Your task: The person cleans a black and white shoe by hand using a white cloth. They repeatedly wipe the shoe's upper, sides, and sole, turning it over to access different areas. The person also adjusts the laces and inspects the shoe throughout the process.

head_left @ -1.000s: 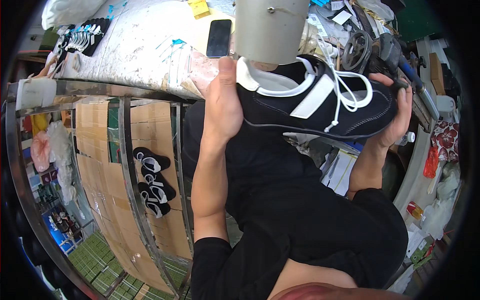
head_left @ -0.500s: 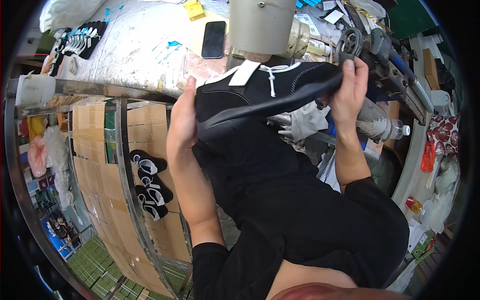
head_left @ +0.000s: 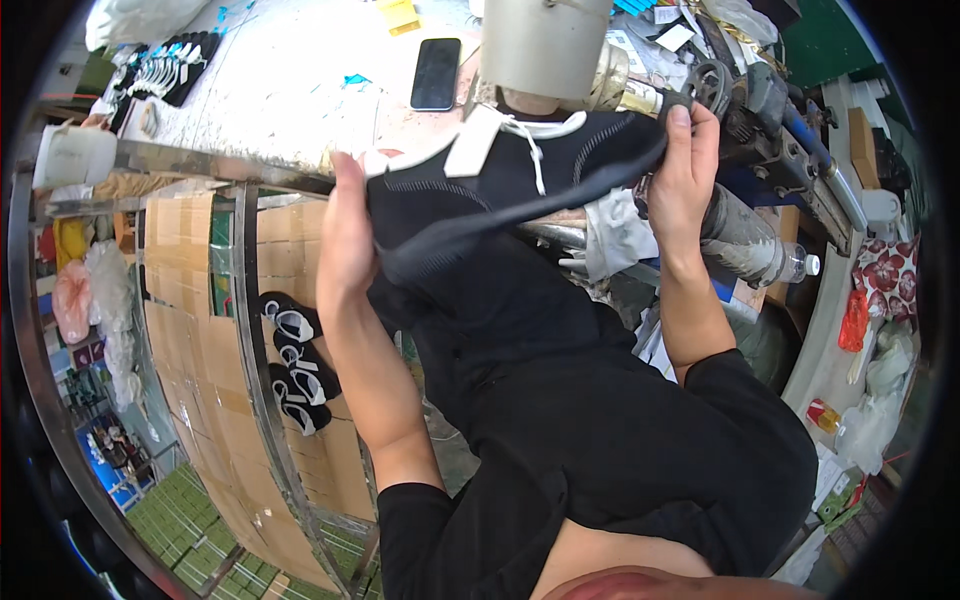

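Observation:
A black shoe [head_left: 440, 205] with white laces, a white lining edge and a black sole is held up sideways between my two hands. At its heel end, on the left, my left hand [head_left: 347, 230] is closed round the back, with the thumb up along the edge. My right hand [head_left: 688, 150] grips the toe end, thumb on top and fingers behind. A blank white tag [head_left: 474, 142] hangs over the shoe's side near the laces. Right behind the shoe stands the grey cylindrical part of a machine [head_left: 545, 50].
On the worktable [head_left: 290, 70] lie a black phone [head_left: 435, 74], a yellow pad [head_left: 398, 15] and a bundle of black-and-white pieces [head_left: 170, 70]. Several black shoes [head_left: 300, 385] rest on the cardboard-lined rack [head_left: 205, 400] at left. A handwheel [head_left: 708, 85] and a plastic bottle [head_left: 775, 258] are at right.
Both hands have shifted the shoe slightly left, and its heel end has tilted a little lower. The grip at both ends looks the same.

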Motion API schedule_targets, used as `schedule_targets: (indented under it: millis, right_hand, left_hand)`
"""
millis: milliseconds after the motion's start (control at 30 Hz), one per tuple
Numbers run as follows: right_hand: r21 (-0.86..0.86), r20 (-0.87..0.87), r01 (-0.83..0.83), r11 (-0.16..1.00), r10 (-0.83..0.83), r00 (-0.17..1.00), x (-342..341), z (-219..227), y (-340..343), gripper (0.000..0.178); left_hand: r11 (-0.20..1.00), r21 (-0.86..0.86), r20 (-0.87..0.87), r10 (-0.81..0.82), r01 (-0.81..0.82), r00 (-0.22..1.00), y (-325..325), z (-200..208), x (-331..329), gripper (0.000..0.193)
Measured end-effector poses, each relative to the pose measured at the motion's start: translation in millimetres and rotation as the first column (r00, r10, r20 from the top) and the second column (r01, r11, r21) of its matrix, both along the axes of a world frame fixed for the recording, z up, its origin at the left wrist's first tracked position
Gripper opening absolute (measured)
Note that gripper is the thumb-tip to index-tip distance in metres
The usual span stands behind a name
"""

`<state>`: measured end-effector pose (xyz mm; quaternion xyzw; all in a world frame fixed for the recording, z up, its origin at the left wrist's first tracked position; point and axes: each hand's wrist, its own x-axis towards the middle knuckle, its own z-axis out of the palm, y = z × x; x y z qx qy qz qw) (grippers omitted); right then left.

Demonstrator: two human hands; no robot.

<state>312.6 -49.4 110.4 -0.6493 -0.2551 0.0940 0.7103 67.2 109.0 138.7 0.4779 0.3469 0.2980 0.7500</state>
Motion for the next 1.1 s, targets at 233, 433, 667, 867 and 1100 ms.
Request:
schedule_targets:
  millis: [233, 433, 667, 867, 1100]
  right_hand:
    - [0.175, -0.229, -0.269, 0.947, 0.305, 0.924, -31, -12, -10, 0.026]
    - [0.223, -0.534, -0.48, 0.848, 0.518, 0.668, -59, -35, -9, 0.043]
    - [0.3, -0.635, -0.451, 0.84, 0.529, 0.563, -78, -46, -14, 0.059]
    - [0.714, -0.44, -0.458, 0.529, 0.849, 0.295, -70, -56, -38, 0.071]
    - [0.797, -0.394, -0.408, 0.445, 0.896, 0.207, -65, -55, -45, 0.059]
  left_hand:
    - [0.927, 0.373, -0.016, 0.052, -0.042, 0.999, -84, -71, -69, 0.077]
    - [0.876, 0.412, -0.037, 0.29, -0.25, 0.956, -165, -117, -105, 0.085]
    - [0.781, 0.558, -0.074, 0.382, -0.279, 0.921, -208, -121, -123, 0.094]
    - [0.681, 0.693, 0.042, 0.29, -0.237, 0.956, -212, -131, -128, 0.092]
    - [0.567, 0.789, 0.109, 0.25, -0.237, 0.962, -209, -125, -129, 0.084]
